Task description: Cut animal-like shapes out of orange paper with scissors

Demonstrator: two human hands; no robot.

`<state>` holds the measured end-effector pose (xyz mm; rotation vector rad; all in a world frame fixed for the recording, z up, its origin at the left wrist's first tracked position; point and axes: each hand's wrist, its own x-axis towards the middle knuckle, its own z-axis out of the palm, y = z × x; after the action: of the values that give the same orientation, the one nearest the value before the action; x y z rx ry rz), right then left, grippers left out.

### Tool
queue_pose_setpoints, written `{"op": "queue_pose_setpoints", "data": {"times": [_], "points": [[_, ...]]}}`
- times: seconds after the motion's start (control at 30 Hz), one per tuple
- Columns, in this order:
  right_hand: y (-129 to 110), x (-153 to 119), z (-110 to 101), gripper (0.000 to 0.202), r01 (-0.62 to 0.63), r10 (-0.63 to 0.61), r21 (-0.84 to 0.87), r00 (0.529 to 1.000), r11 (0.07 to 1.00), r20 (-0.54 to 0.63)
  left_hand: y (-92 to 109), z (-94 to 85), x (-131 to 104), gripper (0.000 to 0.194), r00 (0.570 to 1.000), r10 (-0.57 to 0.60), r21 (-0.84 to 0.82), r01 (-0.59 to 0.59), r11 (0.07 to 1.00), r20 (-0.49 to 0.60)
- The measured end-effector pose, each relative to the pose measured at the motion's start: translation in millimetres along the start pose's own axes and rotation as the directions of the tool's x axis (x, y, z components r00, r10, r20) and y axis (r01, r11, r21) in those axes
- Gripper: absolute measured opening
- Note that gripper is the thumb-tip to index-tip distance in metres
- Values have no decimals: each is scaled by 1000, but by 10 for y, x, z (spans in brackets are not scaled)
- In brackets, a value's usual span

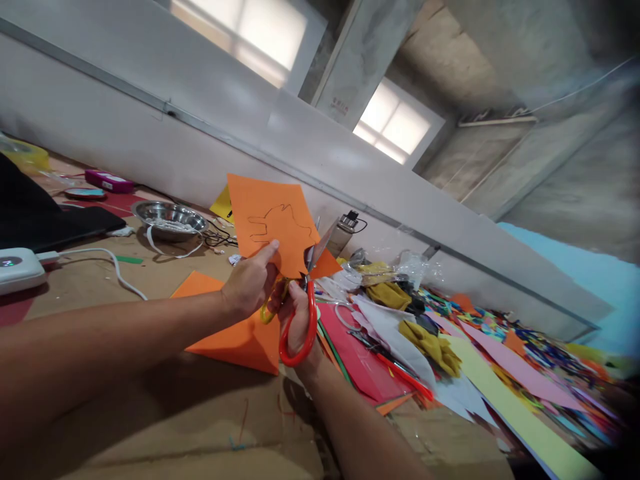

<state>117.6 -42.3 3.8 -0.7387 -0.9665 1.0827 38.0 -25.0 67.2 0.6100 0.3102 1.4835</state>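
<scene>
Looking in, I see my left hand (250,283) pinching the orange paper (284,229) up above the table (210,420). My right hand (299,315) holds big scissors (312,303), blades (324,247) at the paper's lower right. Another orange sheet (233,341) lies below.

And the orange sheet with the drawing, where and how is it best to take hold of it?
Probably by the left edge, coming from the left, pinched flat between thumb and fingers. The sheet is thin and held up, so that edge looks free. The scissors are at its lower right and the left hand holds its lower part.
</scene>
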Motion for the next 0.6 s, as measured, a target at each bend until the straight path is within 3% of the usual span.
{"op": "queue_pose_setpoints", "data": {"times": [0.6], "points": [[-10,-28,-47,41,28,-28,-14,999,1000,36,-54,-27,7,42,999,45,-72,-43,996,28]]}}
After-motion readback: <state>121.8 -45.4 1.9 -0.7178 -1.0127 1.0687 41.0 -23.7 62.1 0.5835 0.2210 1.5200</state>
